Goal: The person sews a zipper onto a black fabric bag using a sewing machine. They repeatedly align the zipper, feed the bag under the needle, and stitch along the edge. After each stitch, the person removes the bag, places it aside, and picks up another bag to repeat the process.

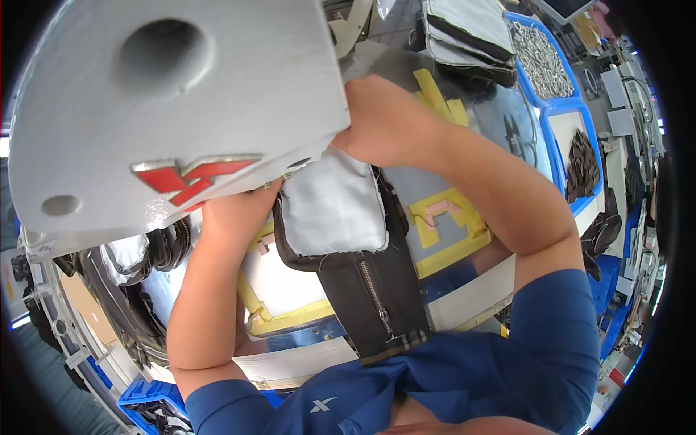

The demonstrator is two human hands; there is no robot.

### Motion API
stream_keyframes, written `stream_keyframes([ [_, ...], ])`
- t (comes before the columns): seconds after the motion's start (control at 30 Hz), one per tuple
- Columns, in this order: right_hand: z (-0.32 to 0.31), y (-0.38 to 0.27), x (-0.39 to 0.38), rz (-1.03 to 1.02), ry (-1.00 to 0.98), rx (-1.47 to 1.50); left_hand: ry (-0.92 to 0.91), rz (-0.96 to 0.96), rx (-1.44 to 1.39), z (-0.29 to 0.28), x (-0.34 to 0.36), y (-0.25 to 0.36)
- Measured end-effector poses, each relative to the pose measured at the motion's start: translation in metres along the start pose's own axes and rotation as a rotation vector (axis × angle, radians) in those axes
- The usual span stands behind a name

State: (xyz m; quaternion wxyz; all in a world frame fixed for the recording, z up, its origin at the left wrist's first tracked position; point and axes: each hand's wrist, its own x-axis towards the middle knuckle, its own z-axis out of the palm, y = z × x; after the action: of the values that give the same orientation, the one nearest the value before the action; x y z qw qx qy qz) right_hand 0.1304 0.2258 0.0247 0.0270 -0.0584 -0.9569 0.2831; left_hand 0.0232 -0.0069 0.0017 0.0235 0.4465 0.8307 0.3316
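A large white sewing machine head (94, 123) fills the upper left of the view. Beneath it lies a black fabric bag piece (373, 304) with a white lining (330, 206) and a zipper down its lower part. My right hand (384, 119) is curled closed at the piece's upper edge, against the machine; what its fingertips grip is hidden. My left hand (239, 210) reaches under the machine at the piece's left side, its fingers hidden.
Yellow tape (449, 254) marks the metal work plate. A stack of white-and-black pieces (467, 36) sits behind. At right are blue trays with metal parts (544, 61) and dark pieces (580, 163), plus shears (513, 138). Dark bag pieces (130, 304) pile at left.
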Motion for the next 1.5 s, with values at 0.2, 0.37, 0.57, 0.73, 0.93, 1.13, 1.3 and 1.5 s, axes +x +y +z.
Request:
stream_keyframes([
  [0.2,-0.006,-0.005,-0.007,0.095,-0.003,0.051,0.004,-0.098,-0.018,0.003,-0.002,0.006],
  [0.37,0.015,0.012,0.001,-0.003,0.065,0.051,-0.009,-0.105,0.058,-0.004,0.000,0.010],
  [0.57,0.016,0.011,0.000,-0.017,0.068,0.045,-0.106,-0.186,0.111,-0.014,0.001,0.018],
  [0.73,0.009,0.008,-0.012,-0.002,0.064,0.021,-0.425,-0.279,0.416,-0.049,-0.001,0.060],
  [0.93,-0.004,-0.003,-0.014,0.020,-0.015,-0.042,-0.311,0.369,0.128,-0.054,-0.029,0.076],
  [1.13,-0.001,-0.001,-0.013,-0.020,-0.019,-0.111,-0.473,0.375,0.142,-0.034,-0.022,0.077],
  [1.3,-0.002,-0.003,-0.015,-0.060,0.007,-0.143,-0.491,0.377,0.169,-0.031,-0.023,0.076],
  [1.5,-0.002,-0.011,-0.014,0.012,-0.013,-0.059,-0.522,0.373,0.207,-0.033,-0.021,0.081],
])
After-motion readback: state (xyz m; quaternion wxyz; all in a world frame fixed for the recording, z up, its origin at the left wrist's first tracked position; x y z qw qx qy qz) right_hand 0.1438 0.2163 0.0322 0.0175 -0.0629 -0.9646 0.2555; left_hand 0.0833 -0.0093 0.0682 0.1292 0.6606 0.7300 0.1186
